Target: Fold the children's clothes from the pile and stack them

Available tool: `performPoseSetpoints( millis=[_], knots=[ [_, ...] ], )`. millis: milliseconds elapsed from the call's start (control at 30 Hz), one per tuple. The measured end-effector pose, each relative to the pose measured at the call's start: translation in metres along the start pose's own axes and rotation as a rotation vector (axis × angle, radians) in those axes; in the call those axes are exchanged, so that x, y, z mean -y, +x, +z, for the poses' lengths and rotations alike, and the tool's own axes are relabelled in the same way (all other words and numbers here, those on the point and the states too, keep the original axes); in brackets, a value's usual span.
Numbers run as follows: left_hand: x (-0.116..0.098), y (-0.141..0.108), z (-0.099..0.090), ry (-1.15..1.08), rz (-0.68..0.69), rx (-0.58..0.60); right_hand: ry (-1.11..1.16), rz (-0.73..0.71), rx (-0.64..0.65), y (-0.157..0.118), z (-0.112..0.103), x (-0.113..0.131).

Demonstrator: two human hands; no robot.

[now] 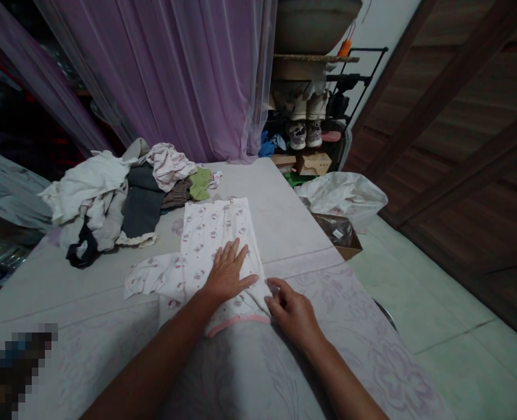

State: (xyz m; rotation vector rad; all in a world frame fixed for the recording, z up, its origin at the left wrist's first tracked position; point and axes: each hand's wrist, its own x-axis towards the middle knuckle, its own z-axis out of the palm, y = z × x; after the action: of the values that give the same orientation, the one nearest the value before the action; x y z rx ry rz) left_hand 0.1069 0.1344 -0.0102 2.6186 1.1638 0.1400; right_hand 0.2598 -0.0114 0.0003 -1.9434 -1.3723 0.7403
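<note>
A white garment [199, 233] with small printed figures and a pink neckline lies on the pale flowered bed cover [297, 233]. One sleeve sticks out to the left, while the right side runs in a straight edge. My left hand [229, 273] rests flat on the garment with its fingers spread. At the right edge, near the pink trim, my right hand [291, 306] has its thumb and fingers curled together around the border of the cloth.
A heap of clothes [142, 192] lies at the back left, before a purple curtain [188, 81]. Beyond the right edge are a plastic bag [346, 195], an open cardboard box [350, 251] and a shoe rack [346, 76]. A wooden door [460, 116] stands at the right.
</note>
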Motion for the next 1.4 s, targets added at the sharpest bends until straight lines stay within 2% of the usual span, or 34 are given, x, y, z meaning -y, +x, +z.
performPoseSetpoints(
  millis=[133,233,333,500,600,733,833,933,1200,1400],
  knots=[
    [-0.008,-0.004,-0.004,-0.002,-0.025,0.047,-0.051,-0.005,0.020,0.002,-0.011,0.000],
    [-0.014,-0.012,0.000,0.004,0.058,0.011,-0.020,-0.038,-0.015,0.016,-0.018,0.002],
    [-0.019,-0.021,0.009,-0.018,0.169,-0.026,0.049,-0.102,-0.037,0.041,-0.016,0.006],
    [-0.024,-0.026,0.014,-0.057,0.142,-0.018,0.116,-0.246,-0.023,0.103,0.000,0.021],
    [-0.025,-0.027,0.013,-0.085,0.122,-0.010,-0.012,-0.361,0.040,0.142,0.011,0.031],
    [-0.023,-0.029,0.016,-0.135,0.115,0.019,-0.391,-0.506,0.201,0.187,0.019,0.039],
    [-0.022,-0.030,0.016,-0.170,0.115,0.043,-0.623,-0.508,0.264,0.213,0.022,0.043],
    [-0.023,-0.031,0.013,-0.201,0.114,0.095,-0.702,-0.498,0.280,0.232,0.025,0.048],
    [-0.022,-0.033,0.010,-0.283,0.119,0.149,-0.743,-0.497,0.239,0.265,0.031,0.053],
    [-0.022,-0.031,0.010,-0.292,0.122,0.153,-0.696,-0.593,0.134,0.253,0.030,0.065]
  ],
)
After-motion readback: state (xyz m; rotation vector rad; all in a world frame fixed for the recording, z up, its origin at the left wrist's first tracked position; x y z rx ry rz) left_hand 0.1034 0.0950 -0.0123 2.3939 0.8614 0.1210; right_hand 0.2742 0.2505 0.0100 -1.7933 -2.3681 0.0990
